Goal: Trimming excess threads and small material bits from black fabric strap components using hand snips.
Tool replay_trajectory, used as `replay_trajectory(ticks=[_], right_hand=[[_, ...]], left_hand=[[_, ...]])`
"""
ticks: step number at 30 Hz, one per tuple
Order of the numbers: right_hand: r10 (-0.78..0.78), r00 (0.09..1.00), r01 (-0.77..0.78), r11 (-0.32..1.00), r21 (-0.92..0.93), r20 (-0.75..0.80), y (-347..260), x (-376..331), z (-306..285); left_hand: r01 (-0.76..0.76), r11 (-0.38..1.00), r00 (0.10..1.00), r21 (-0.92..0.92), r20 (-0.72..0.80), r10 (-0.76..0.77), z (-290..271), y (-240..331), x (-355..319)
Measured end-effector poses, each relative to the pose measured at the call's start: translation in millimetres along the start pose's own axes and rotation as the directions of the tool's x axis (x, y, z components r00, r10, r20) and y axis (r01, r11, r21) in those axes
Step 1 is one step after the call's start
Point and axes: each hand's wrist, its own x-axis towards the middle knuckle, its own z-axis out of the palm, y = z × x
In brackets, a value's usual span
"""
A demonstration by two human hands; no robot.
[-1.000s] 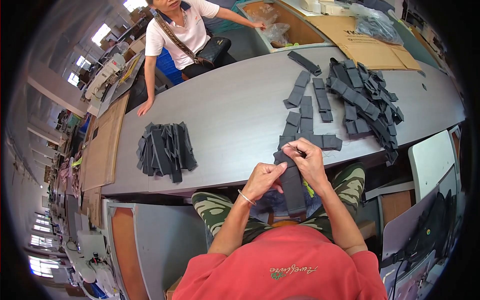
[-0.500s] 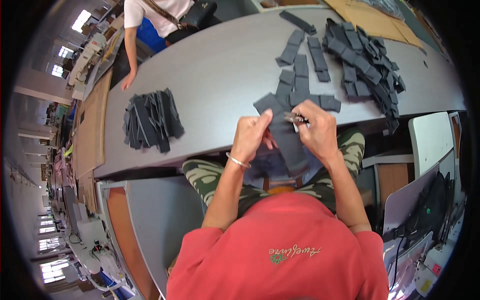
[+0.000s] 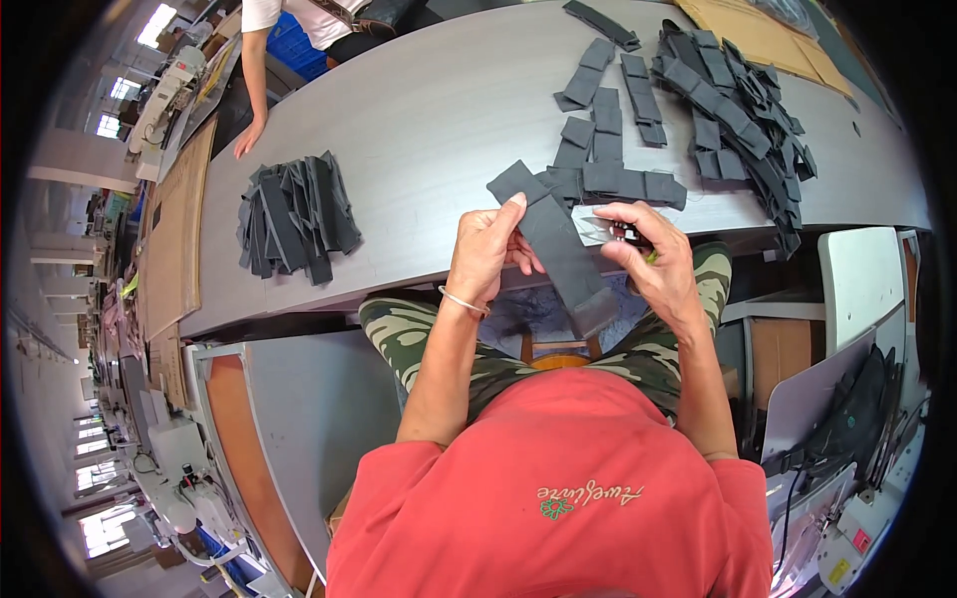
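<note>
Long grey worktop (image 3: 429,130), as it shows on my remote feed.
With the centre of my view as the dial, I see a bundle of dark strips (image 3: 297,219) lying at ten o'clock, loose strips (image 3: 606,125) at one, some overlapping, and a tangled heap of strips (image 3: 736,120) at two, reaching the near edge. Flat brown cardboard (image 3: 768,45) lies along the far side, between one and two.

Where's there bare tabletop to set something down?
Widest: the grey table between the left pile and the loose strips; smaller, right of the big heap. Crowded: under that heap, among the loose strips, and by the held strip.
</note>
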Motion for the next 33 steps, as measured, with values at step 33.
replay_trajectory(ticks=[33], right_hand=[[-0.332,0.940,0.319,0.765,-0.560,0.082,8.6,-1.0,28.0]], left_hand=[[-0.030,0.985,0.996,0.172,-0.077,0.044,8.4,0.9,-3.2]])
